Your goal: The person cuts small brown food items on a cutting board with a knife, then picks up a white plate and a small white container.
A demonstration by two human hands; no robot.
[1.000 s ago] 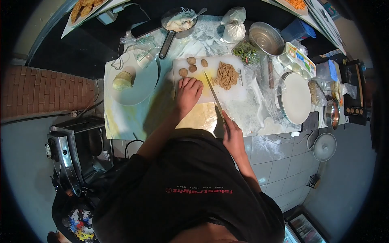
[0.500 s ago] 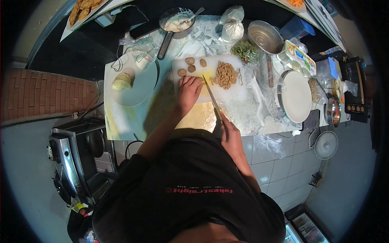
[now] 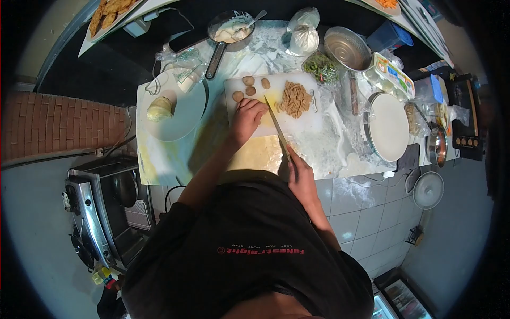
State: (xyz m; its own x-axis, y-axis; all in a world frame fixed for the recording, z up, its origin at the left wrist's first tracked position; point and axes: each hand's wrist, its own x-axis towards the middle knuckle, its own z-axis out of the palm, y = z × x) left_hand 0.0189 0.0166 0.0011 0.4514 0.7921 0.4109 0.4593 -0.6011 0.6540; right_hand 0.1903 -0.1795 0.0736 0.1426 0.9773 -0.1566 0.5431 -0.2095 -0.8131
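Observation:
My right hand (image 3: 300, 173) is wrapped round the handle of a long knife (image 3: 277, 126), whose blade points up and left over the white cutting board (image 3: 313, 125). Beside the blade tip, my left hand (image 3: 248, 118) rests on the board with its fingers curled together; whatever lies under them is hidden. Several round brown pieces (image 3: 238, 96) lie just beyond my left fingers. To the right of the blade is a heap of brown cut strips (image 3: 296, 99).
A round tray (image 3: 180, 119) with a pale cabbage-like piece (image 3: 160, 109) is at left. Behind the board are a pan (image 3: 232, 32), bagged greens (image 3: 321, 68) and a metal bowl (image 3: 347, 49). White plates (image 3: 389, 127) stand at right.
Both hands have barely moved. The knife has shifted very slightly left, with my right hand still round its handle.

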